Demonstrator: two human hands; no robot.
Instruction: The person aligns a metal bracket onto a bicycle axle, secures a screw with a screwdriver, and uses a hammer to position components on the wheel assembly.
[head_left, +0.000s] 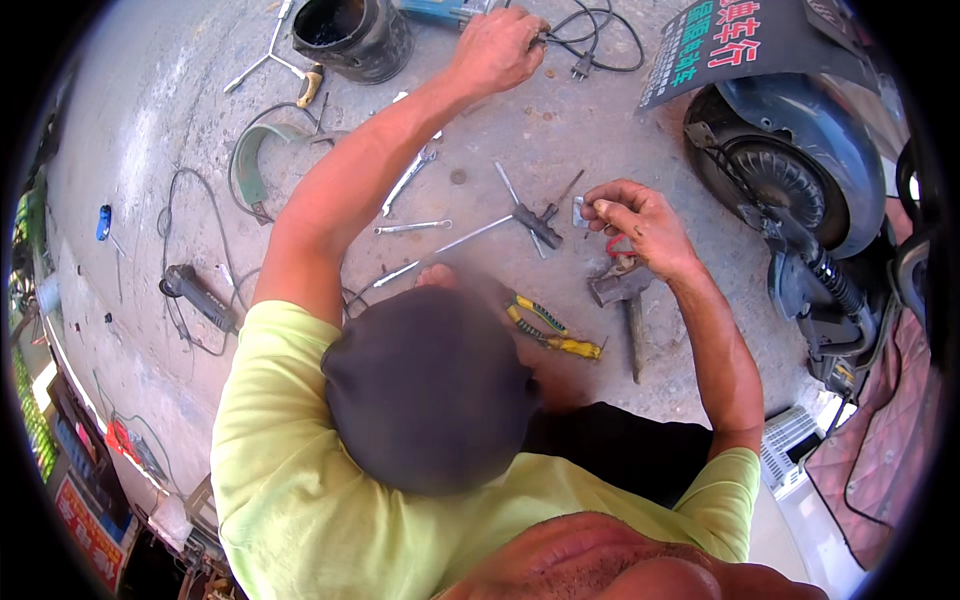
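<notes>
My left hand [500, 48] is stretched far forward, its fingers curled closed beside a blue tool case or body [437, 10] and a black power cord [612, 68] with a plug. What those fingers hold, if anything, is hidden. Nearer, to the right, my right hand [640, 222] pinches a small flat silvery piece [579, 212] between thumb and fingers. Just below it lie a hammer [632, 310] and a red-handled tool [619, 246]. Screwdrivers [538, 222] cross on the ground to its left. Yellow-and-black pliers [537, 314] and a yellow-handled tool [572, 347] lie closer in.
A black bucket [372, 50] stands far left, near a cross wrench [272, 50]. Spanners [413, 227], a green curved band [252, 165] and a corded grinder [200, 298] lie on the concrete. A scooter wheel [775, 180] and its mudguard stand at the right.
</notes>
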